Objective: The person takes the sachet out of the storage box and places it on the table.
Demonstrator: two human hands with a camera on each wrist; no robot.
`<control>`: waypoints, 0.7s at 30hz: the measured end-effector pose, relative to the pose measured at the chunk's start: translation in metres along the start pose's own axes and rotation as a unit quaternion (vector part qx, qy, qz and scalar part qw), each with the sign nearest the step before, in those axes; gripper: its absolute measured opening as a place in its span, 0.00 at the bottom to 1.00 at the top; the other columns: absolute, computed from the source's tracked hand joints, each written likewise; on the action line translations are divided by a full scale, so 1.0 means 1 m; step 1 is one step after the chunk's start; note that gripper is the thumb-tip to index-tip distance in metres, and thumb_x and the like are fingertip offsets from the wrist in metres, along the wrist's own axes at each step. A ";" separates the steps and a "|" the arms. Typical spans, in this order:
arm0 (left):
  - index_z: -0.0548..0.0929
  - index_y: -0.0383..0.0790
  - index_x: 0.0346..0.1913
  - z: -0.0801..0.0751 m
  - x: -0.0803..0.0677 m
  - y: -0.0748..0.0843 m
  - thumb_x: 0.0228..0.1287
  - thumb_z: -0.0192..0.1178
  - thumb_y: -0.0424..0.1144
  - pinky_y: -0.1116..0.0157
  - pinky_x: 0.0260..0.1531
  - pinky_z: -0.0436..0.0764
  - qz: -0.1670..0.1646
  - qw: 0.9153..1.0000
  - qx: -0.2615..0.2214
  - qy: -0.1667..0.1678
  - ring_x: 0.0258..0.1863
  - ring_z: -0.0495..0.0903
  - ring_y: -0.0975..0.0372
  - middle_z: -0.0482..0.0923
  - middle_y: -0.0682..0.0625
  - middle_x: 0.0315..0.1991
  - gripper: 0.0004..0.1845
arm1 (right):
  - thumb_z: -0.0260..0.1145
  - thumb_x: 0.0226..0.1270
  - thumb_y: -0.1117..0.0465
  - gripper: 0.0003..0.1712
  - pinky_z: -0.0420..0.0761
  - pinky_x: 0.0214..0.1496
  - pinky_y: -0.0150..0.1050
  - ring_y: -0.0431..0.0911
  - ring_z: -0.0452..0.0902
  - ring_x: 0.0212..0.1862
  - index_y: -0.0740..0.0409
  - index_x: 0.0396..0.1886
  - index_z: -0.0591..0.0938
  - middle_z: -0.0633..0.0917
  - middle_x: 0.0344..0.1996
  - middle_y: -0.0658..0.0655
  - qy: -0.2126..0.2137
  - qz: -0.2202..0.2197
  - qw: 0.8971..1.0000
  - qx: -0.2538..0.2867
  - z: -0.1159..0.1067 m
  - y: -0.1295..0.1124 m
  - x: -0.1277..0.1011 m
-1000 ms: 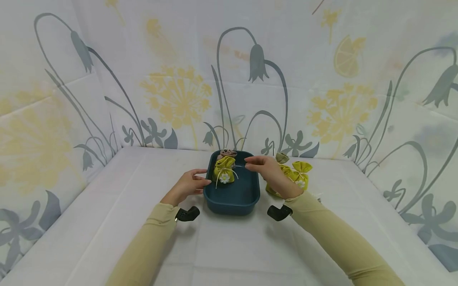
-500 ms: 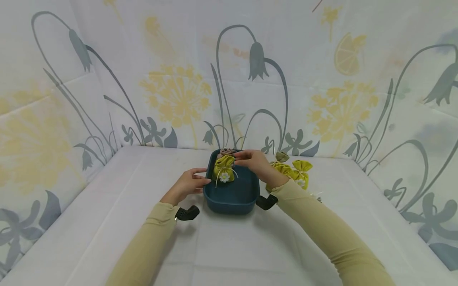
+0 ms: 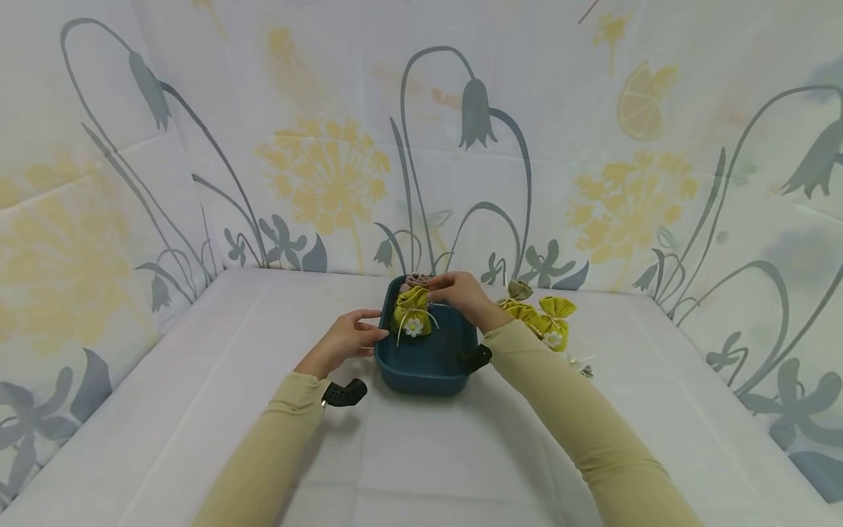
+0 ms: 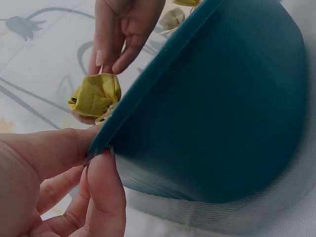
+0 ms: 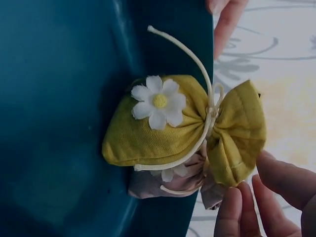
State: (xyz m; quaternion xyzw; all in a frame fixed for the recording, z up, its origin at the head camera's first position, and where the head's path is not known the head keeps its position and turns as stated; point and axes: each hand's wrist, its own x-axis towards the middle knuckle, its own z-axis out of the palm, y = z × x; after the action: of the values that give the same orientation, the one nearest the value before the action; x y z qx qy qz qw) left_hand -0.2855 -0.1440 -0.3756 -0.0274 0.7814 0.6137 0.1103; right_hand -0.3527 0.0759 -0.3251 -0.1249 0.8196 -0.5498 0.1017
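- Left hand (image 3: 347, 341) pinches the rim of the one blue tub (image 3: 428, 362) near the bench's far edge;
- right hand (image 3: 461, 293) fingers touch the yellow pouch (image 3: 412, 313), grip unclear;
- two pouches inside, three outside (image 3: 538, 316).

My left hand (image 3: 349, 340) pinches the left rim of the teal tub (image 3: 428, 362), thumb on top, fingers under the lip. The tub sits flat on the table. A yellow pouch (image 3: 412, 313) with a white daisy and cream drawstring lies at its far end. My right hand (image 3: 461, 293) touches its gathered top; a mauve pouch (image 3: 418, 280) is tucked behind.
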 end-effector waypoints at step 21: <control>0.67 0.39 0.66 0.000 0.002 -0.001 0.61 0.62 0.36 0.62 0.38 0.80 0.003 1.000 0.000 0.002 0.41 0.79 0.53 0.72 0.36 0.54 0.29 | 0.65 0.60 0.68 0.14 0.74 0.40 0.38 0.51 0.73 0.32 0.70 0.45 0.82 0.78 0.26 0.53 -0.071 0.018 0.995 -0.074 0.010 -0.002 0.005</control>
State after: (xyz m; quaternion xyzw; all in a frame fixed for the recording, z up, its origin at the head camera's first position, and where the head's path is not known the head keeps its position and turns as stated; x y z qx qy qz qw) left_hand -0.2876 -0.1444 -0.3774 -0.0263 0.7817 0.6138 0.1071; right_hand -0.3541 0.0647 -0.3268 -0.1561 0.8508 -0.4756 0.1599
